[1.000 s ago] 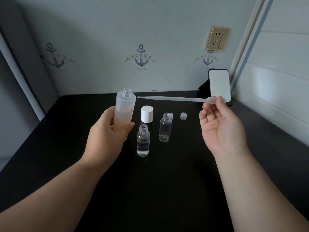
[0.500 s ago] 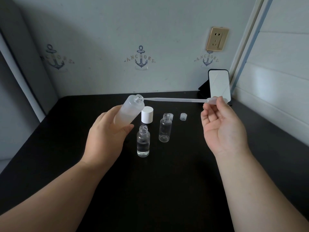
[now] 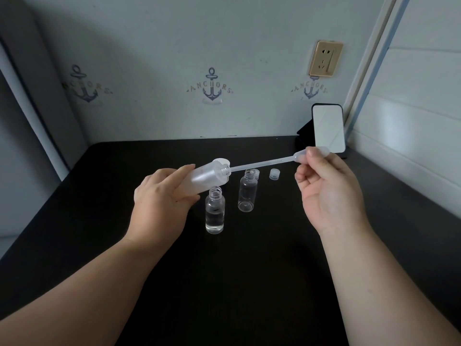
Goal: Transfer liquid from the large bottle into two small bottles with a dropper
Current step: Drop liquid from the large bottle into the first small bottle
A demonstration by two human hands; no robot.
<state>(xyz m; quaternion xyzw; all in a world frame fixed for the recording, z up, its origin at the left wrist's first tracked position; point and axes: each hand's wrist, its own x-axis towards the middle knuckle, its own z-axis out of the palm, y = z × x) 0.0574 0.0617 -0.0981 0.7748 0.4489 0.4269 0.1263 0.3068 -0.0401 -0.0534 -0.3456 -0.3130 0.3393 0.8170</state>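
My left hand [image 3: 159,198] grips the frosted large bottle [image 3: 207,177], tilted steeply so its open neck points right. My right hand [image 3: 326,188] pinches the bulb of a clear plastic dropper [image 3: 269,162], whose thin tip enters the large bottle's mouth. Below the neck stands a small clear bottle [image 3: 214,213] about a third full of liquid. A second small bottle [image 3: 247,191], empty, stands just right of it. Both are uncapped.
The large bottle's white cap [image 3: 220,161] shows just behind its neck. Two small clear caps [image 3: 274,174] lie behind the small bottles. A phone [image 3: 328,128] leans on a stand at the black table's [image 3: 224,283] back right corner, by the wall.
My left hand has tipped the large bottle from upright to nearly lying over. The dropper's tip, formerly in the air beside the neck, is now inside the mouth.
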